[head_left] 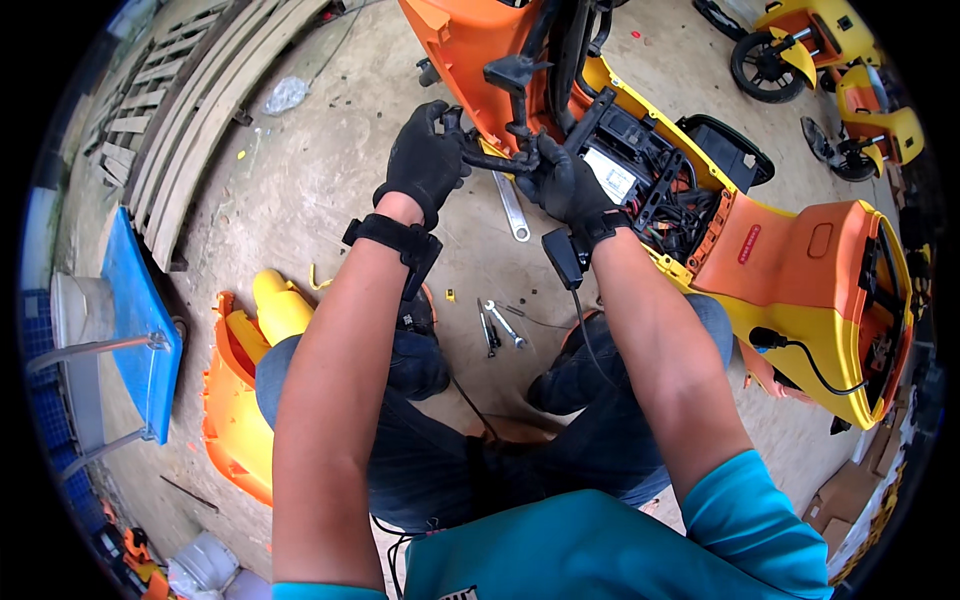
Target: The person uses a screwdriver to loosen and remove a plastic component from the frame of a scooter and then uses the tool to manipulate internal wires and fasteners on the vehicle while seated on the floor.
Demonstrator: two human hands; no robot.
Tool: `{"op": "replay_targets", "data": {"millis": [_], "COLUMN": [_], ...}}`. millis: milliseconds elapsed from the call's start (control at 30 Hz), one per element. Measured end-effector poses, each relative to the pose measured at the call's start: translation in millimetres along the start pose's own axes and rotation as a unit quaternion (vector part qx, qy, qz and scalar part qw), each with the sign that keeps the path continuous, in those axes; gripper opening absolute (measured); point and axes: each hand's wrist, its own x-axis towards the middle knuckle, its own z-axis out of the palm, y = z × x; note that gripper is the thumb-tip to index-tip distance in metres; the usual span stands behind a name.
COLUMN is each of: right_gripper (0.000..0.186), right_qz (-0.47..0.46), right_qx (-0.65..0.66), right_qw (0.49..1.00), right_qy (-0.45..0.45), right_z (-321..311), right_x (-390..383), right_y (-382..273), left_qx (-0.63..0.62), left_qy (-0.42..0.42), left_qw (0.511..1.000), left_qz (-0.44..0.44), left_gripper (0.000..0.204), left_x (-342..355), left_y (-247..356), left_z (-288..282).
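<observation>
My left hand (424,158), in a black glove, is closed around the left end of a black bent metal bar (494,160) in front of the partly stripped orange and yellow scooter (770,250). My right hand (566,184), gloved too, is closed at the bar's right end, just below an upright black bracket (516,90). The gloves hide how the bar's ends are shaped or fixed. Just beneath the bar, between my hands, a large silver wrench (511,208) points toward me, its upper end hidden. Beside my right hand, the scooter's open body shows a black electrical unit (628,135) and loose cables (682,215).
Between my feet lie a small wrench (505,323) and a dark-handled tool (489,328). Orange (235,420) and yellow panels (282,308) rest by my left knee. A blue-decked trolley (140,325) and wooden pallets (190,110) stand left. More scooters (790,60) are at far right.
</observation>
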Motion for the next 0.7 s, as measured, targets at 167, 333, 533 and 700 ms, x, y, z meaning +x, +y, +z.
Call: {"op": "replay_targets", "data": {"millis": [167, 333, 533, 700], "right_gripper": [0.03, 0.035, 0.043, 0.022], "right_qz": [-0.006, -0.149, -0.35, -0.44], "right_qx": [-0.031, -0.291, -0.782, -0.751], "right_qw": [0.999, 0.943, 0.497, 0.49], "right_qy": [-0.019, -0.063, -0.138, -0.056], "right_z": [23.2, 43.1, 56.0, 67.2], "right_x": [-14.7, -38.8, -99.7, -128.6], "right_y": [-15.0, -38.9, -81.4, -70.8], "left_qx": [-0.069, -0.107, -0.079, 0.085], "left_qy": [0.002, -0.023, -0.081, -0.083], "left_qw": [0.995, 0.991, 0.991, 0.993], "left_qz": [-0.066, -0.075, -0.068, -0.005], "left_gripper": [0.026, 0.03, 0.035, 0.043], "left_x": [-2.1, 1.8, -11.7, -19.2], "left_y": [-26.8, -28.9, -20.9, -28.4], "left_z": [-11.8, -12.6, -4.9, 21.9]}}
